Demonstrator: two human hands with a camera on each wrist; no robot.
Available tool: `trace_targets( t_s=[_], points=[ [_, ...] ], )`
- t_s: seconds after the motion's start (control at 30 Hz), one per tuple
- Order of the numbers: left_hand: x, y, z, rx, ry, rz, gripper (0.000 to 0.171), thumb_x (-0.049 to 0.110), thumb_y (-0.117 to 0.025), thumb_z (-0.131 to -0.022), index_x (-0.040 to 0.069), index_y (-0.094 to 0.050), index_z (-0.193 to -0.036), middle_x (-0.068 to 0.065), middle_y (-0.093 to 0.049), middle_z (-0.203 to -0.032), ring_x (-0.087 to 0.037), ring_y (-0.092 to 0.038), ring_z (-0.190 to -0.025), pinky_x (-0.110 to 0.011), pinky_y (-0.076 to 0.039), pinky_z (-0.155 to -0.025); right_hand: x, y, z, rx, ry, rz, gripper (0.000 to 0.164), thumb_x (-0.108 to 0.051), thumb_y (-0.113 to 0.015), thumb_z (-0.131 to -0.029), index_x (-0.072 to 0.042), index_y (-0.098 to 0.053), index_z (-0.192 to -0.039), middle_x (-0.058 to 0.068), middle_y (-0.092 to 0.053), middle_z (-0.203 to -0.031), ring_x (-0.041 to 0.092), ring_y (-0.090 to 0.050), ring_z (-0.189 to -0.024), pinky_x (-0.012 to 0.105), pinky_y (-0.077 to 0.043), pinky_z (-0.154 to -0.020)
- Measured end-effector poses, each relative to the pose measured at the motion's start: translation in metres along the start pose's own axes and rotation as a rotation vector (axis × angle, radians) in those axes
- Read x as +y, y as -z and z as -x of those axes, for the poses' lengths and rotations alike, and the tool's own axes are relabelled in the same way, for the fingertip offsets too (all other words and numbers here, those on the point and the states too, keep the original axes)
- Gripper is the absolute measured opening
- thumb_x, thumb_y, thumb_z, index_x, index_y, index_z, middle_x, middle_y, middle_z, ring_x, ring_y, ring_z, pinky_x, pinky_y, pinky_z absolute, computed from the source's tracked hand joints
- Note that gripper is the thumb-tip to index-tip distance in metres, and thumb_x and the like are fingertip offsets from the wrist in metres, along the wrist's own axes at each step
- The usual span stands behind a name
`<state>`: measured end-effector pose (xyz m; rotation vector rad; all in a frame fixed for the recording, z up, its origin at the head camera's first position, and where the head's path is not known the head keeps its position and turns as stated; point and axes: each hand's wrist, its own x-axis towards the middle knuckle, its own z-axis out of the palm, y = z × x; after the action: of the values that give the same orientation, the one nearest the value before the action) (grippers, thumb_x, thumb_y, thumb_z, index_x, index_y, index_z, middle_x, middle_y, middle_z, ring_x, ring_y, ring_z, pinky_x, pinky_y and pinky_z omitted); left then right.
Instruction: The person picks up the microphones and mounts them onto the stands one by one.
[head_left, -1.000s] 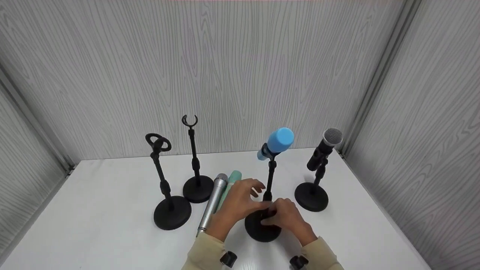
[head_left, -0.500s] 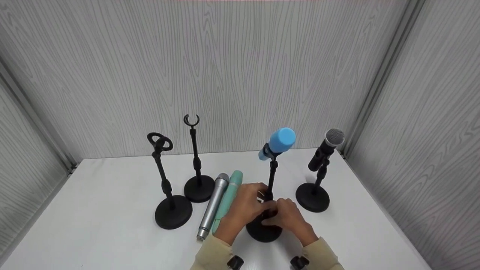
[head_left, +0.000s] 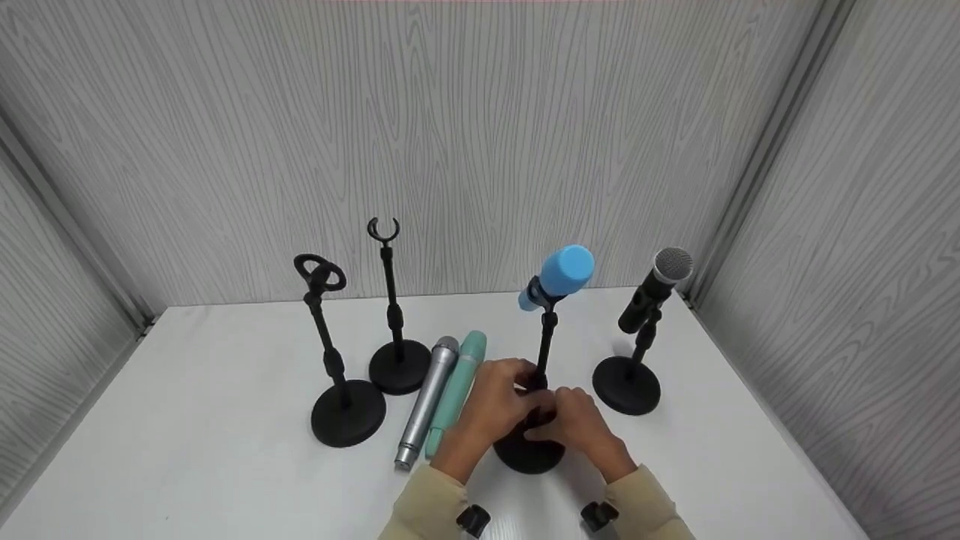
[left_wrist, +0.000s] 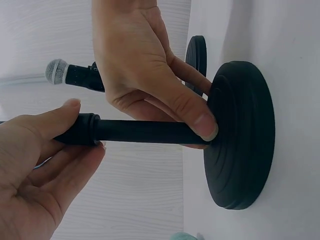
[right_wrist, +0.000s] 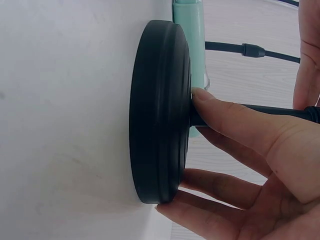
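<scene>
A blue microphone sits tilted in the clip of a black desktop microphone stand. My left hand pinches the collar partway up the stand's pole, thumb on one side and fingers on the other. Lower down, my right hand holds the bottom of the pole between thumb and fingers. In the right wrist view its other fingers touch the edge of the round base, which rests flat on the table. Just left of my left hand lie a green microphone and a silver microphone, side by side.
At the right stands another stand bearing a black microphone with a silver grille. Two stands with bare clips, a front one and a rear one, are on the left. Grey wood-grain panels enclose the white table.
My left hand has moved slightly right and its fingers have closed round the pole's collar. The right hand keeps its place at the bottom of the pole. The head view has shifted slightly.
</scene>
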<state>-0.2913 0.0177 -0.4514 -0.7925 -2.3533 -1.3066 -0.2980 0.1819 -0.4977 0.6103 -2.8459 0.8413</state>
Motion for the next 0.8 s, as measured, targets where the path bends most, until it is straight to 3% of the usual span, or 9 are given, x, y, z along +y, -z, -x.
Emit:
trace_targets(
  t_s=[0.47, 0.8],
  points=[
    [0.0015, 0.0003, -0.0012, 0.005, -0.026, -0.062, 0.011, 0.010, -0.074, -0.077, 0.008, -0.073, -0.088, -0.002, -0.074, -0.081, -0.009, -0.069, -0.077, -0.020, -0.055, -0.066, 0.0001, 0.0007, -0.0013, 0.001, 0.030, 0.004, 0.028, -0.027, -0.088, -0.063, -0.011, -0.065, -0.070, -0.005, -0.054, -0.055, 0.007, -0.041, -0.054, 0.021, -0.032, -0.048],
    [0.0011, -0.0019, 0.0013, 0.016, -0.024, -0.069, 0.011, 0.008, -0.073, -0.077, 0.007, -0.073, -0.087, -0.002, -0.073, -0.079, -0.010, -0.069, -0.076, -0.017, -0.054, -0.065, 0.0000, 0.0004, 0.0001, -0.014, 0.015, -0.024, 0.024, -0.025, -0.087, -0.064, -0.012, -0.069, -0.074, -0.006, -0.057, -0.057, 0.007, -0.044, -0.055, 0.021, -0.036, -0.049]
  ],
)
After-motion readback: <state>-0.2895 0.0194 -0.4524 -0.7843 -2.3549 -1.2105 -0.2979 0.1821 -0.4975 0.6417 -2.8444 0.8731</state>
